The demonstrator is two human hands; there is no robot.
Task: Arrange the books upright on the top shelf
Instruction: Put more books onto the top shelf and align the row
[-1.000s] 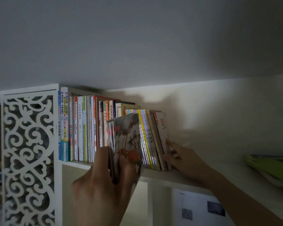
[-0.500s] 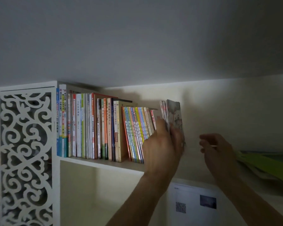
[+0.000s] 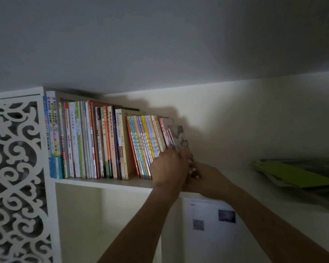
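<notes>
A: Where is the bundle of thin books (image 3: 180,138)?
B: On the top shelf (image 3: 106,182), at the right end of the row of standing books (image 3: 103,143). It leans left against its neighbours, tilted rather than plumb, with the illustrated cover facing right.

A: And the hands?
B: The left hand (image 3: 169,168) is at the bundle's lower near edge, its fingers curled round the spines and grasping them. The right hand (image 3: 207,177) comes in from the right at the bundle's foot. Its fingers touch the lower cover, but they are blurred and partly hidden behind the left hand, so I cannot tell whether they grip or merely press.

A: What else is there?
B: The row fills the shelf from a white fretwork panel (image 3: 17,168) on the left. Well apart to the right, a stack of green books (image 3: 296,173) lies flat on the same shelf. Below the shelf a printed sheet (image 3: 213,219) hangs on the wall.
</notes>
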